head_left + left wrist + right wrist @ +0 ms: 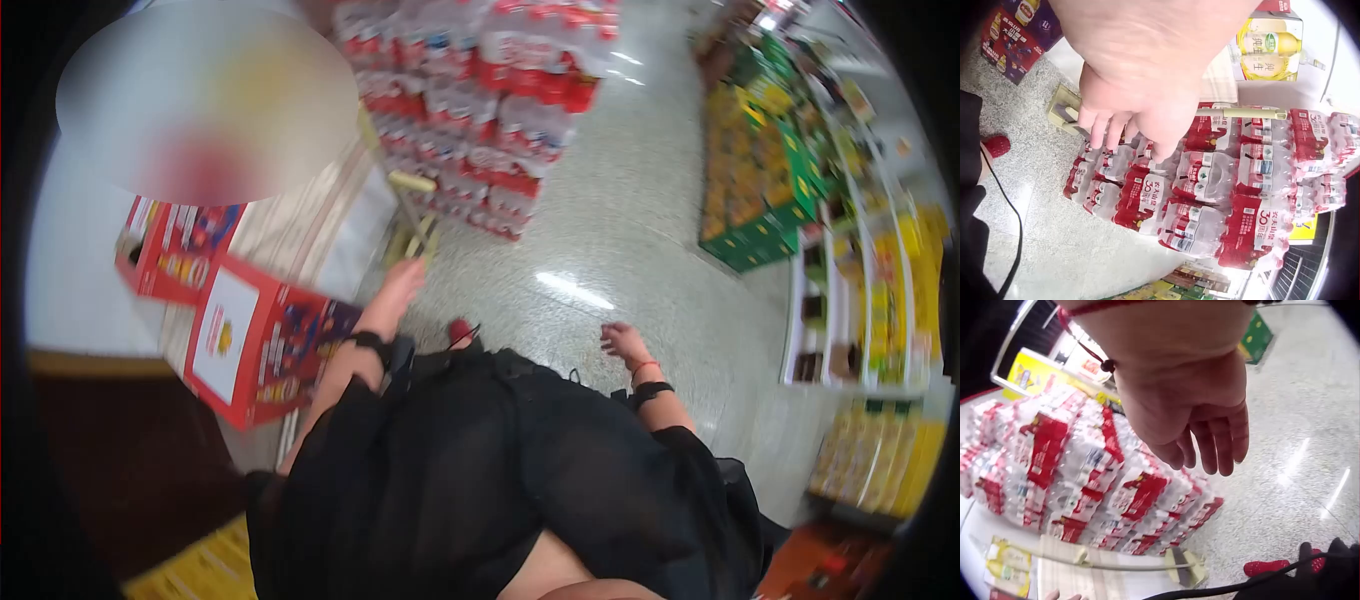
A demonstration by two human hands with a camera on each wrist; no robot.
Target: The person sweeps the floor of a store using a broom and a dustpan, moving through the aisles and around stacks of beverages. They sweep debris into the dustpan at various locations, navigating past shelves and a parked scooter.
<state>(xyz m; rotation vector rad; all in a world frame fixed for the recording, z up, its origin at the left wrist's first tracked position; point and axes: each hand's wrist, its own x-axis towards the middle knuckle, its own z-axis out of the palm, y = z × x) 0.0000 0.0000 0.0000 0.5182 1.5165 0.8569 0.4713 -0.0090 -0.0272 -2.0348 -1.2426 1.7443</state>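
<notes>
Bottle packs (480,120) stacked high, pole (1250,114) alongside, both hands (402,285) (625,343) hanging loosely relaxed

"30" on packs (1254,228), "纯生" on carton (1269,51)

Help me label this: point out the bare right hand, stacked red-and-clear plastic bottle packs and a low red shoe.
Right hand (1188,403): right wrist view, palm.
Bottle packs (1138,203): left wrist view, a red wrapper.
Red shoe (996,147): left wrist view, upper.
</notes>
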